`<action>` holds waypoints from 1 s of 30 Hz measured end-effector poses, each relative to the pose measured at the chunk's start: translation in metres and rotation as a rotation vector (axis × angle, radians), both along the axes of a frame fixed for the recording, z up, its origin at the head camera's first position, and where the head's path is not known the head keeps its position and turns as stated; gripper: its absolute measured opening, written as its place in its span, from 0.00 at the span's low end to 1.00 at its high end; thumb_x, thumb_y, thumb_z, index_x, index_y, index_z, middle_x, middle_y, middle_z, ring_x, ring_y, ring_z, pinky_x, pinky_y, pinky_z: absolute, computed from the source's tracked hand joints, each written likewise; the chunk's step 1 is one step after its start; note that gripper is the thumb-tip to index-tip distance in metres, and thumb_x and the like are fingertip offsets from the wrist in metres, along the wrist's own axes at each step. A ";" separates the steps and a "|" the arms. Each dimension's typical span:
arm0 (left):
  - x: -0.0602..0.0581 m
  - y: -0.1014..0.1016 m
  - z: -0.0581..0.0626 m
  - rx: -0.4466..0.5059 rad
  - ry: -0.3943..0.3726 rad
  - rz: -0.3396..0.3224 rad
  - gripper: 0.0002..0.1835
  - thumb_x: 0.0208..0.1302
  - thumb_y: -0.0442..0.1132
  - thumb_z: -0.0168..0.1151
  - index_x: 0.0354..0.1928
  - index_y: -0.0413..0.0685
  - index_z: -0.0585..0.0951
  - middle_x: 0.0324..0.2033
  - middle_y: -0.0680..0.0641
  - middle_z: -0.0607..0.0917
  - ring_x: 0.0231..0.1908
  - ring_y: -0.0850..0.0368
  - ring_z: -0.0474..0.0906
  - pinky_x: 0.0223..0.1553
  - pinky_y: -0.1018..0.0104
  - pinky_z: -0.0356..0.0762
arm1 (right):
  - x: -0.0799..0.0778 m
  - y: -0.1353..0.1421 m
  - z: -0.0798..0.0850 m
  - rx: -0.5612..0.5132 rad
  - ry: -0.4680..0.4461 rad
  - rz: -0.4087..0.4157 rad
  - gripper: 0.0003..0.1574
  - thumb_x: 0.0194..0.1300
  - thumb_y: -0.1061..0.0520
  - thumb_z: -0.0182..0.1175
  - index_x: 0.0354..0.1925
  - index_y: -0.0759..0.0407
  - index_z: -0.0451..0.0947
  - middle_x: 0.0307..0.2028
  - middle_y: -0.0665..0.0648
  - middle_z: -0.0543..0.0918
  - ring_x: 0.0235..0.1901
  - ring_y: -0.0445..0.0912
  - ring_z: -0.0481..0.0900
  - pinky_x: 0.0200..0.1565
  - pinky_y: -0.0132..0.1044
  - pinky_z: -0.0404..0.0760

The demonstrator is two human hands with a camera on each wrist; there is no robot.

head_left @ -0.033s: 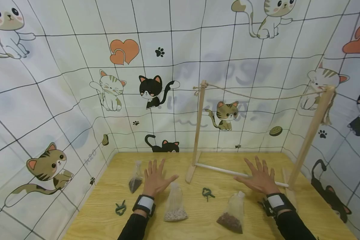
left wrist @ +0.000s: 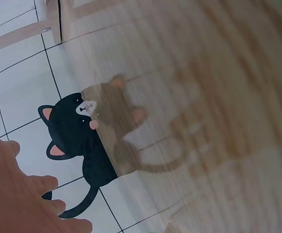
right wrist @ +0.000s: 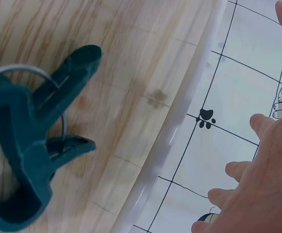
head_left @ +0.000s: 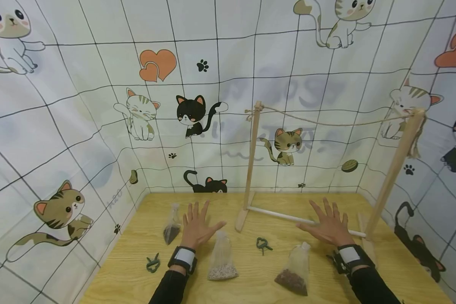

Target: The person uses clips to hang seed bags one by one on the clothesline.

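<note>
My left hand [head_left: 196, 228] is held flat with its fingers spread, holding nothing. Just left of it lies a small sheer bag [head_left: 172, 230] with dark contents. By its thumb side is a second sheer bag [head_left: 222, 264] with pale grains at the bottom. My right hand [head_left: 328, 226], likewise spread and holding nothing, overlaps the white rod of a wooden stand [head_left: 251, 169]. Nearer than that hand is a third sheer bag [head_left: 294, 272] with brown contents. A green plastic spring clip [right wrist: 29, 131] looms large beside the hand in the right wrist view.
One green clip [head_left: 264, 244] lies between the hands and another green clip [head_left: 153, 263] at the left on the wooden table [head_left: 125, 280]. A rope [head_left: 319, 123] sags between the stand's two posts. Cat-printed cloth [head_left: 228, 63] encloses the table's back and sides.
</note>
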State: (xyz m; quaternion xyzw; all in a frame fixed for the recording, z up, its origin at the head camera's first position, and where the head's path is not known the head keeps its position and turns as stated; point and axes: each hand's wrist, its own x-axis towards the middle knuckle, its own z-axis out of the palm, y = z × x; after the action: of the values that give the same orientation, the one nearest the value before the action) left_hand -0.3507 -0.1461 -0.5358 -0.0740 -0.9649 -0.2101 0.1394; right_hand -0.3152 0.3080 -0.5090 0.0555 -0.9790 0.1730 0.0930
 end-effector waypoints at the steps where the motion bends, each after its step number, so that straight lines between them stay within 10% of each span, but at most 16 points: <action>1: 0.000 0.000 0.001 0.001 -0.001 0.001 0.58 0.50 0.84 0.46 0.80 0.64 0.53 0.76 0.38 0.48 0.74 0.36 0.36 0.69 0.32 0.39 | 0.000 0.000 0.000 -0.002 -0.004 -0.001 0.69 0.54 0.16 0.53 0.80 0.52 0.49 0.75 0.75 0.41 0.70 0.75 0.31 0.58 0.81 0.30; 30: 0.007 0.006 0.009 0.199 -0.023 -0.063 0.55 0.57 0.79 0.47 0.80 0.55 0.52 0.76 0.38 0.50 0.74 0.38 0.38 0.69 0.35 0.46 | 0.014 -0.038 0.036 -0.085 0.043 0.084 0.68 0.55 0.19 0.56 0.80 0.52 0.46 0.76 0.69 0.39 0.71 0.72 0.40 0.62 0.77 0.33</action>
State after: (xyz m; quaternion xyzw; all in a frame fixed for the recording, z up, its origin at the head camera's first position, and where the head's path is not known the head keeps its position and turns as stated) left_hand -0.3439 -0.1401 -0.5265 -0.0875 -0.9379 -0.3101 0.1281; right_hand -0.3008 0.2699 -0.4732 0.0962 -0.9653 0.2170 0.1090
